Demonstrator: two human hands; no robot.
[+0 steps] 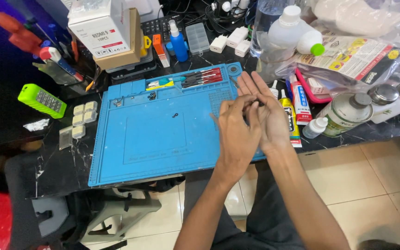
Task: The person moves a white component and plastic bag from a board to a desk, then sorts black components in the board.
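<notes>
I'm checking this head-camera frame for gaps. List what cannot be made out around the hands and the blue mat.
- Small dark item pinched at the left hand fingertips against the right hand: too small and covered by fingers to identify.
- Right edge of the blue work mat: hidden behind both hands.
- Tiny dark parts on the mat: too small to identify.
- Red-handled tools: tips too small to tell apart.

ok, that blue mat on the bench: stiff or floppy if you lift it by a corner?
The blue mat is probably floppy: it is thin, lies flat and looks like moulded rubber. Its front edge overhangs the bench, so it may droop there. Lifting would likely spill the small black parts and the screwdrivers lying on it.
</notes>
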